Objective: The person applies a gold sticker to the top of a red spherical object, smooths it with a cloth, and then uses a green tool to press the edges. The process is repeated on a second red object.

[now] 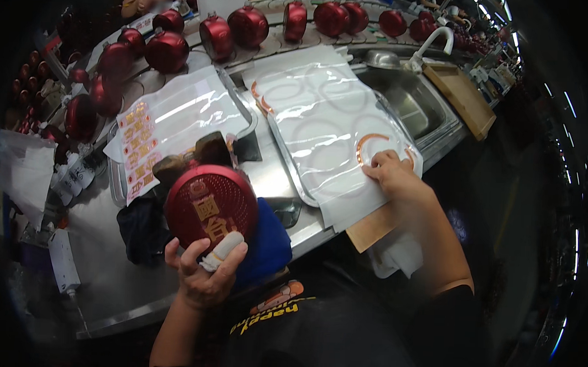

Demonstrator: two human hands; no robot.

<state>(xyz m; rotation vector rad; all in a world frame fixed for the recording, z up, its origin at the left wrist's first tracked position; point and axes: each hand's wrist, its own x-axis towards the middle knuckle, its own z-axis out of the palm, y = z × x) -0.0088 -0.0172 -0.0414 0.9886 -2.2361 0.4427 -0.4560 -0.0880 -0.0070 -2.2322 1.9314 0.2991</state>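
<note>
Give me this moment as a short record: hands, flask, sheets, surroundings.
Left hand: at the red flask, lower edge; white wrap at its fingers
Right hand: fingertips at the right sheet, by an orange arc
Arc gripped: cannot tell
Flask face: gold characters
Left sheet: red and gold decals along its left side
Behind: other flasks in a row
Right rear: sink, faucet
</note>
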